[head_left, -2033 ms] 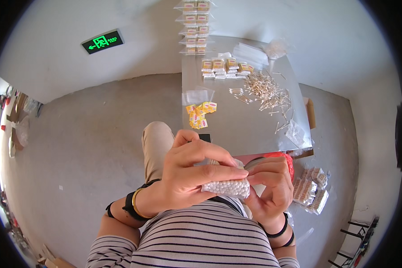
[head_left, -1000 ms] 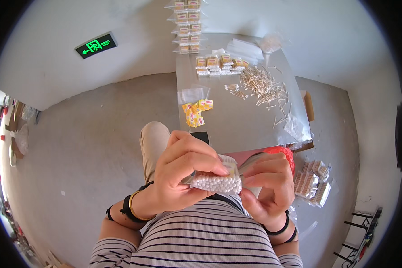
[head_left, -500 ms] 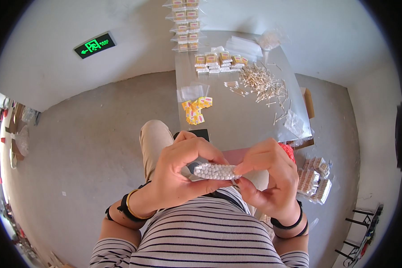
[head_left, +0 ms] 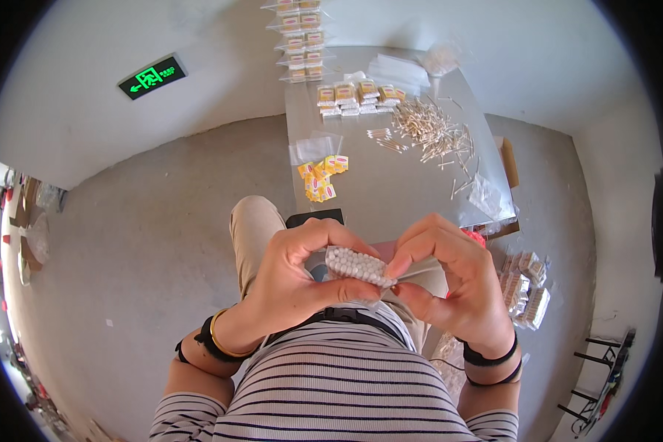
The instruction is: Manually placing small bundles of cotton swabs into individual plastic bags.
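In front of my waist I hold a clear bag of cotton swabs (head_left: pixel 355 265), its packed white tips turned up toward me. My left hand (head_left: pixel 307 267) grips it from the left, thumb along the near side and fingers along the far side. The thumb and forefinger of my right hand (head_left: pixel 449 280) pinch its right end. Beyond my hands, on the metal table (head_left: pixel 390 184), lie small yellow printed cards (head_left: pixel 318 180), flat clear bags (head_left: pixel 313 149) and a heap of loose swabs (head_left: pixel 431 131).
Stacked swab packs (head_left: pixel 346 96) sit at the table's far side, beside a tall column of bagged packs (head_left: pixel 302 44). More clear bags (head_left: pixel 398 74) lie to their right. Bundles of packs (head_left: pixel 523 291) rest on the floor at right, near a black metal rack (head_left: pixel 597 376).
The swab bag has tilted, its left end rising and more of the tips' face showing. My right hand has shifted slightly and still pinches the right end.
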The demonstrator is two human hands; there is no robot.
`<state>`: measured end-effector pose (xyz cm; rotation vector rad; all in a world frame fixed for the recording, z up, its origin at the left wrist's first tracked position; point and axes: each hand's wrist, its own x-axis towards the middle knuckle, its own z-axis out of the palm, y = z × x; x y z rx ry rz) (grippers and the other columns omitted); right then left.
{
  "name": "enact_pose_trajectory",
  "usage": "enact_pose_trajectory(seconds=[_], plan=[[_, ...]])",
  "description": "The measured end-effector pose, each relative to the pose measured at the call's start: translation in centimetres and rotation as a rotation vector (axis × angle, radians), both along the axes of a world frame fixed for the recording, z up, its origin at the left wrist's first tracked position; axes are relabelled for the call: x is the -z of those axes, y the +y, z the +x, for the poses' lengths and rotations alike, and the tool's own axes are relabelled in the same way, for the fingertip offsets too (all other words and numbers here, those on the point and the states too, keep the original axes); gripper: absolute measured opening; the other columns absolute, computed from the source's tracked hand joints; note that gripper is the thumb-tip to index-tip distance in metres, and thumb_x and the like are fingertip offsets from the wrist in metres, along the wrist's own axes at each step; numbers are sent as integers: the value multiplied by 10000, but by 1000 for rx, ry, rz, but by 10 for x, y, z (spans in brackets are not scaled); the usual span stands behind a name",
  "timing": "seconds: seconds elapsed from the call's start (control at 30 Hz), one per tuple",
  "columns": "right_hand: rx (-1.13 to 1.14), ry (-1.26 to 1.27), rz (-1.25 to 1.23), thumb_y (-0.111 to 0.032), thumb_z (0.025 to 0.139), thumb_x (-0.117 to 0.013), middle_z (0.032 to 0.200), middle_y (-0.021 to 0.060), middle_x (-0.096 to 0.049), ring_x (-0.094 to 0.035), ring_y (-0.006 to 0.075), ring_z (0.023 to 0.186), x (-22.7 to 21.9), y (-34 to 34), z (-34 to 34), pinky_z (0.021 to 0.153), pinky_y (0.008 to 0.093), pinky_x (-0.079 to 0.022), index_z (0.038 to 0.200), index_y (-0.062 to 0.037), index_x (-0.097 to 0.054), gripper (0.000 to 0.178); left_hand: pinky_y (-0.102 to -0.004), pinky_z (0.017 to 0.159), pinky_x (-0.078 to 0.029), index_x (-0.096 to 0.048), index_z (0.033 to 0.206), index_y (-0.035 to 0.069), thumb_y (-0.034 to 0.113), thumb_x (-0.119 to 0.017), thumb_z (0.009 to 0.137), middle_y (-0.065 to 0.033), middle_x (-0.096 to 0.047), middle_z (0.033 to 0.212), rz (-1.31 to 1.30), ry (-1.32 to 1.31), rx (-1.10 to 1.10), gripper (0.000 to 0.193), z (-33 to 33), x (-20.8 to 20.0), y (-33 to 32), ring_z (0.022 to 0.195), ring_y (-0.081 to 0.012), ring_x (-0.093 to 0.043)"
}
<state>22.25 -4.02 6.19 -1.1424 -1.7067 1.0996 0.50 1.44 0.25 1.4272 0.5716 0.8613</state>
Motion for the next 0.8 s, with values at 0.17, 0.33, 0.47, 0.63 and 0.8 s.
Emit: enact_pose_trajectory(seconds=[0.17, 0.33, 0.47, 0.63, 0.8], plan=[[-39, 124, -94, 110, 819, -668, 1051, 84, -614, -681, 167, 966, 7, 0, 5, 856, 288, -547, 1023, 22, -659, 222, -232, 803, -486, -646, 1122, 17, 153, -923, 705, -28, -695, 995, -91, -87, 20, 519, 8, 3, 3, 883, -98, -656], [-18, 196, -141, 94, 858, -658, 1022, 63, -618, -664, 142, 964, 11, -2, 3, 852, 274, -536, 1053, 19, -626, 212, -265, 910, -496, -538, 1283, 36, 117, -859, 802, -28, -663, 1134, -251, -285, 162, 584, 9, 23, 9, 1031, -100, -640], [39, 297, -194, 61, 883, -666, 993, 41, -611, -639, 123, 967, 19, -4, -4, 862, 264, -516, 1050, 10, -597, 188, -266, 915, -492, -521, 1291, 41, 135, -792, 881, -24, -642, 1128, -324, -356, 192, 500, 13, 27, 6, 1051, -95, -624], [84, 312, -165, 44, 875, -672, 985, 26, -603, -617, 105, 931, 22, -5, -10, 845, 259, -501, 1030, 4, -590, 180, -247, 908, -475, -448, 1381, 34, 206, -597, 1026, -42, -600, 1150, -307, -299, 159, 421, 17, 17, -4, 1041, -86, -598], [119, 298, -109, 43, 857, -678, 972, 27, -599, -606, 103, 897, 25, -4, -14, 824, 260, -495, 1013, -3, -586, 187, -247, 912, -433, -335, 1479, -1, 291, -520, 1059, -50, -542, 1140, -273, -260, 218, 544, 19, 15, -3, 1047, -93, -536]])
